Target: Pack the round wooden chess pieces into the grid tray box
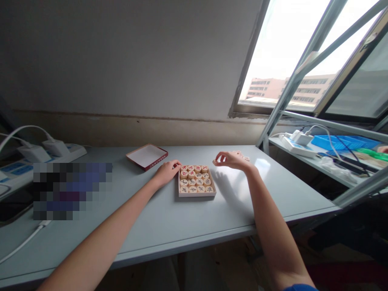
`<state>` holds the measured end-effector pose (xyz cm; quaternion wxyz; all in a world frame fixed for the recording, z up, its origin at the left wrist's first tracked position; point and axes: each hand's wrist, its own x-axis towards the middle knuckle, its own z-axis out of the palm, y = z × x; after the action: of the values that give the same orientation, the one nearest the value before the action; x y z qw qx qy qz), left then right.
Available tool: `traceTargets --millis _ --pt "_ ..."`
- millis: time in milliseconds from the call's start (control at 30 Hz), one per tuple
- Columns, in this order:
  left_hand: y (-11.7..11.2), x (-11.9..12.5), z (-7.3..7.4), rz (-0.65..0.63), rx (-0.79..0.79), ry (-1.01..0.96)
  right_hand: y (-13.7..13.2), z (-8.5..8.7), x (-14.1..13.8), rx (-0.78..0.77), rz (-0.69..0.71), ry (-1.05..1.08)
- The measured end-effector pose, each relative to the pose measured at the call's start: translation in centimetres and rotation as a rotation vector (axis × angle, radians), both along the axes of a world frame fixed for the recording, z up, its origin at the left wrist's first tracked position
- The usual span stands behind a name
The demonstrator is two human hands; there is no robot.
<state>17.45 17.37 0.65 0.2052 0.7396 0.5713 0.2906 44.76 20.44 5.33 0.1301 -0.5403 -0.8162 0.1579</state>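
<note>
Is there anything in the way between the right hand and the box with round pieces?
Nothing visible stands between the right hand and the box. The left hand is at the box's left side, out of the way.

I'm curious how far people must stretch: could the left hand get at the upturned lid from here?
Probably yes: the left hand is at the left side of the box, the lid lies close by, and nothing visible stands between hand and lid.

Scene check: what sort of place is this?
Indoors, probably a workroom or dormitory; I can't tell which. Signs: a long grey flat-topped table, a white plastic power strip with white block chargers, and a large dark-framed window facing pinkish concrete buildings.
</note>
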Motion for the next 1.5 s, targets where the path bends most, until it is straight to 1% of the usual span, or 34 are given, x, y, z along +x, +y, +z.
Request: traceTargets --millis 67,133,267,433,767,1100,1300,1400,1500 --pt "0.0 0.0 0.0 -0.002 0.003 0.002 -0.7 0.6 -1.5 -0.023 0.130 0.038" --pt "0.0 0.0 0.0 -0.006 0.005 0.001 -1.3 1.0 -2.9 0.011 0.211 0.011" --pt "0.0 0.0 -0.1 -0.013 0.009 -0.008 -2.0 1.1 -4.4 0.061 0.254 -0.047" --pt "0.2 -0.1 -0.3 -0.019 0.015 -0.008 -2.5 1.3 -4.9 0.024 0.327 -0.037" --pt "-0.1 0.0 -0.1 -0.015 0.011 -0.007 -3.2 1.5 -5.9 -0.027 0.356 -0.054" --pt "0.2 0.0 -0.3 -0.006 0.017 0.016 -3.0 1.2 -5.8 0.033 0.344 -0.095" --pt "0.2 0.0 -0.3 0.001 0.013 0.037 -2.8 0.8 -5.7 -0.001 0.335 -0.056" --pt "0.2 0.0 -0.2 0.011 0.008 0.045 -2.8 0.9 -5.7 -0.027 0.334 -0.042" --pt "0.2 -0.1 -0.2 0.004 0.010 0.024 -3.0 1.0 -5.8 -0.022 0.346 -0.041"
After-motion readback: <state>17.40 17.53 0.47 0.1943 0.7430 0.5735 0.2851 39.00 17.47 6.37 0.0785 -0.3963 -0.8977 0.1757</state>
